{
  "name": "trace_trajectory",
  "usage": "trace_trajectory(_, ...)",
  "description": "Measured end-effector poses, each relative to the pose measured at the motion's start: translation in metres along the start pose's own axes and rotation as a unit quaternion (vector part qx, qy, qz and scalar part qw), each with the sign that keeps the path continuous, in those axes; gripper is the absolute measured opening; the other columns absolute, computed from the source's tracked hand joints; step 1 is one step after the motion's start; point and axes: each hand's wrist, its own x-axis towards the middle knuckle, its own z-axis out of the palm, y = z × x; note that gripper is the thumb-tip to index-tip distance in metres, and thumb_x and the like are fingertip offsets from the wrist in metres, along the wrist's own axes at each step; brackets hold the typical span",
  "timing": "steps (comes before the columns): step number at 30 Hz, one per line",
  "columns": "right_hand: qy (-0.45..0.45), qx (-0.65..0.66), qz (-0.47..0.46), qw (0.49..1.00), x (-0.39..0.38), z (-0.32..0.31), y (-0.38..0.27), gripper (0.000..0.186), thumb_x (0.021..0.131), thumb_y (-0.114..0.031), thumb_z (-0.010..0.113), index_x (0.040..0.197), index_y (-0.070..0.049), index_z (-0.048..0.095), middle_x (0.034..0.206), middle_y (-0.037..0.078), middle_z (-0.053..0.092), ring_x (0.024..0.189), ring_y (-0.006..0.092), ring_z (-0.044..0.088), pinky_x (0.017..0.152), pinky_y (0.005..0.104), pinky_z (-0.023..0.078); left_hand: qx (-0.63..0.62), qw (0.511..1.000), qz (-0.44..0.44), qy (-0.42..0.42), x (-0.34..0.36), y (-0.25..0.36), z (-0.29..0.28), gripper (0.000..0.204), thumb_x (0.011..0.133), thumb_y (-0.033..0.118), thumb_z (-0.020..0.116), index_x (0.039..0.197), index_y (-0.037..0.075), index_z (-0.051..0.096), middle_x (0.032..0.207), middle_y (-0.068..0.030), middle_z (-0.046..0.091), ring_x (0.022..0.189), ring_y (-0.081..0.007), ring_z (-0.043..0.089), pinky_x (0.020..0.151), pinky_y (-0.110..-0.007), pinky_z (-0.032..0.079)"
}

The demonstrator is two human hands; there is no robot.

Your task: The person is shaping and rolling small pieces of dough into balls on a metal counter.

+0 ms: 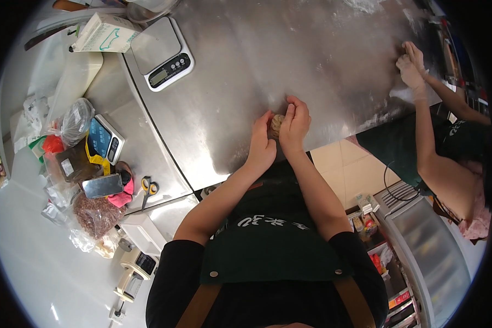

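Note:
A small tan dough ball (277, 126) with a creased surface is cupped between my two hands, just above the front edge of the steel table (246, 71). My left hand (262, 143) curves round its left side. On the other side my right hand (294, 127) closes over it, thumb and fingers bent. Parts of the ball are hidden behind the fingers.
A white kitchen scale (169, 60) stands at the far left beside a carton (106, 34). Further left are a second scale (105, 139), a phone (103, 186), scissors (147, 190) and several bags. At right, a co-worker's gloved hands (411, 68) are over the table.

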Motion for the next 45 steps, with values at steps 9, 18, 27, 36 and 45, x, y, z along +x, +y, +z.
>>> trace_trajectory(9,0.062,-0.021,-0.021,0.998,-0.018,0.004,0.016,0.022,0.089,-0.008,0.047,0.108,-0.004,0.057,0.105,0.012,0.06,0.097,0.0306,0.055,0.085,0.0412,0.038,0.1,0.995,0.014,-0.005,0.002,-0.002,-0.004,0.071,0.068,-0.014,0.034,0.138,-0.002,0.029,0.135,-0.0206,0.038,0.127,-0.0312,0.039,0.108,-0.04,0.031)
trace_trajectory(18,0.044,0.027,-0.053,0.997,0.005,-0.001,0.005,0.022,0.089,-0.008,0.047,0.107,-0.002,0.058,0.104,0.014,0.06,0.097,0.0314,0.056,0.087,0.0402,0.041,-0.017,0.998,0.049,-0.032,-0.01,0.009,0.002,0.071,0.069,-0.014,0.035,0.139,-0.003,0.029,0.135,-0.0202,0.04,0.129,-0.0293,0.038,0.11,-0.038,0.028)
trace_trajectory(27,-0.054,0.137,0.11,0.983,-0.044,-0.035,0.004,0.029,0.097,-0.012,0.039,0.118,0.001,0.055,0.114,0.016,0.06,0.106,0.0287,0.058,0.092,0.0367,0.044,0.063,0.997,-0.036,-0.025,-0.017,0.011,0.007,0.071,0.07,-0.012,0.037,0.14,-0.003,0.029,0.137,-0.0191,0.035,0.132,-0.0295,0.033,0.11,-0.038,0.027)
trace_trajectory(36,-0.171,0.245,0.057,0.952,-0.009,-0.01,-0.039,0.031,0.099,-0.012,0.038,0.121,0.003,0.054,0.119,0.015,0.06,0.11,0.022,0.057,0.095,0.0324,0.043,-0.061,0.992,0.006,0.108,0.002,0.018,-0.02,0.067,0.072,-0.012,0.033,0.138,-0.003,0.03,0.135,-0.0164,0.038,0.13,-0.0252,0.035,0.111,-0.035,0.026)
trace_trajectory(45,-0.085,0.186,-0.009,0.979,0.031,0.051,-0.058,0.026,0.094,-0.012,0.045,0.115,0.0,0.055,0.109,0.016,0.062,0.102,0.0325,0.058,0.094,0.0407,0.041,-0.059,0.981,0.006,0.185,0.01,0.008,-0.026,0.069,0.072,-0.011,0.034,0.141,-0.002,0.028,0.139,-0.0145,0.032,0.131,-0.0253,0.032,0.111,-0.035,0.025)
